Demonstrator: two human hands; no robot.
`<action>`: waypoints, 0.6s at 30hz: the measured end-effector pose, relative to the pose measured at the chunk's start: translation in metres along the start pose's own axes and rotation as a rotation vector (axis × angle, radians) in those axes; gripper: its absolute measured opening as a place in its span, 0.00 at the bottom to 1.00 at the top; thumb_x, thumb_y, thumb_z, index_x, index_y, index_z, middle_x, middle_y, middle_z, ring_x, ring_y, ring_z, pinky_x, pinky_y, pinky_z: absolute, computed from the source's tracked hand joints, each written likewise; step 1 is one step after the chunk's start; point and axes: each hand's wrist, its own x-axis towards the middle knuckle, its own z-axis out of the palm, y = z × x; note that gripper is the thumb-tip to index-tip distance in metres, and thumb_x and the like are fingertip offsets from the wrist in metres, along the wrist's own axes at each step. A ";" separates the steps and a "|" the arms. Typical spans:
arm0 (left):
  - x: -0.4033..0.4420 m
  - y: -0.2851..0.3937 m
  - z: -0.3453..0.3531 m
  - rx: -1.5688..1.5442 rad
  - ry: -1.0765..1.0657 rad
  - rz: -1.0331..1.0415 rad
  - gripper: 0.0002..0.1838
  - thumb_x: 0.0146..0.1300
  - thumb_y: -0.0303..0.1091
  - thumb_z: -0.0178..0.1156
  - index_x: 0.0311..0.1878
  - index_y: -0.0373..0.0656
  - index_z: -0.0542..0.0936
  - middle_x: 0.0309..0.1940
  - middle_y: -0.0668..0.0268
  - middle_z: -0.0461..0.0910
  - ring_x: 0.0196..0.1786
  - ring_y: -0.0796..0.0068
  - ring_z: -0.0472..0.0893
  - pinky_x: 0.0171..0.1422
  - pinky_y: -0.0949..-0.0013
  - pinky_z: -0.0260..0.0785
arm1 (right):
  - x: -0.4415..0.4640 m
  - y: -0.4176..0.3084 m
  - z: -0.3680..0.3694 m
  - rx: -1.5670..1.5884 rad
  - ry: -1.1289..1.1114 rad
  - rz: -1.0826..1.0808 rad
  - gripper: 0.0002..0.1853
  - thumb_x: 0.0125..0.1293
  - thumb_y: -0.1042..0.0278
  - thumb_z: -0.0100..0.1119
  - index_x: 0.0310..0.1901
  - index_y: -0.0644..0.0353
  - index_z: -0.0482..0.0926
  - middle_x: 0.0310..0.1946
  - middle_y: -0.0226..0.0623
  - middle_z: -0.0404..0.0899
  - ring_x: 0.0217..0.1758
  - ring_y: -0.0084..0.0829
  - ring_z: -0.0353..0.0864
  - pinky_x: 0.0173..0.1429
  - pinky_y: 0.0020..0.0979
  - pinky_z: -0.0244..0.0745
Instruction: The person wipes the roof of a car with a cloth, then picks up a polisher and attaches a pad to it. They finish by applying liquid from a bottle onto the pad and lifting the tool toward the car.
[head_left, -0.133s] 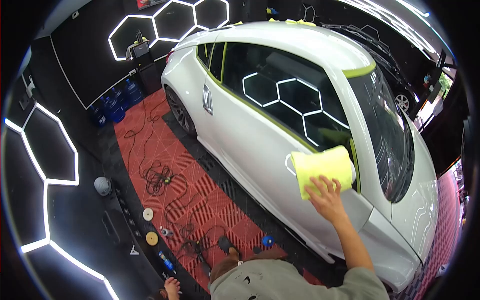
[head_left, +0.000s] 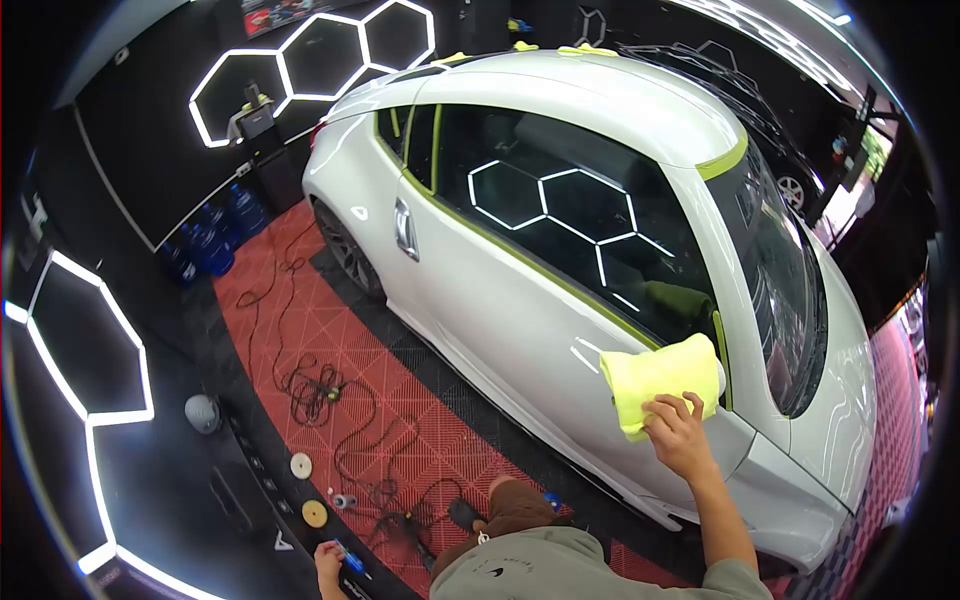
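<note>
A bright yellow cloth (head_left: pixel 662 385) lies folded against the white car's door (head_left: pixel 520 330), just below the side window. My right hand (head_left: pixel 678 432) grips the lower edge of this cloth. Yellow-green tape (head_left: pixel 530 262) runs along the window frame. My left hand (head_left: pixel 328 562) is low at the bottom left, beside a blue bottle-like item (head_left: pixel 352 562); its fingers are partly bent, and whether it touches the item cannot be made out.
Tangled black cables (head_left: pixel 318 395) lie on the red floor tiles (head_left: pixel 290 330). Two round pads (head_left: pixel 314 513) rest on the dark surface at the left. Blue water bottles (head_left: pixel 212 248) stand by the back wall. Another dark car (head_left: pixel 740 95) is behind the white one.
The yellow cloth and my right hand sit slightly lower and further right in view. My left hand has risen beside the blue item. The whole view has shifted a little.
</note>
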 end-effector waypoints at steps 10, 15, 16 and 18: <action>-0.022 0.418 0.278 -0.147 -0.860 0.665 0.20 0.60 0.23 0.63 0.57 0.41 0.74 0.53 0.62 0.78 0.55 0.71 0.77 0.57 0.67 0.71 | 0.231 -0.089 0.062 0.646 0.306 0.375 0.08 0.55 0.78 0.63 0.37 0.62 0.76 0.30 0.43 0.81 0.33 0.42 0.81 0.37 0.39 0.75; -0.046 0.549 0.315 0.096 -1.130 1.006 0.26 0.54 0.22 0.68 0.57 0.41 0.73 0.53 0.64 0.76 0.54 0.73 0.78 0.56 0.69 0.71 | 0.382 -0.112 0.140 1.067 -0.081 0.195 0.05 0.66 0.68 0.58 0.40 0.58 0.74 0.28 0.43 0.80 0.30 0.47 0.81 0.34 0.40 0.74; -0.035 0.568 0.320 0.244 -1.108 1.099 0.28 0.53 0.22 0.70 0.58 0.41 0.71 0.52 0.64 0.76 0.54 0.73 0.78 0.56 0.69 0.71 | 0.410 -0.111 0.147 1.069 -0.172 0.125 0.07 0.67 0.65 0.57 0.41 0.57 0.74 0.28 0.43 0.80 0.30 0.47 0.81 0.33 0.41 0.74; 0.000 0.580 0.315 0.206 -1.056 1.000 0.28 0.53 0.23 0.70 0.57 0.39 0.71 0.50 0.63 0.77 0.53 0.74 0.78 0.56 0.69 0.71 | 0.458 -0.116 0.166 1.076 -0.208 0.142 0.08 0.67 0.63 0.56 0.41 0.57 0.73 0.28 0.43 0.80 0.31 0.48 0.81 0.33 0.42 0.74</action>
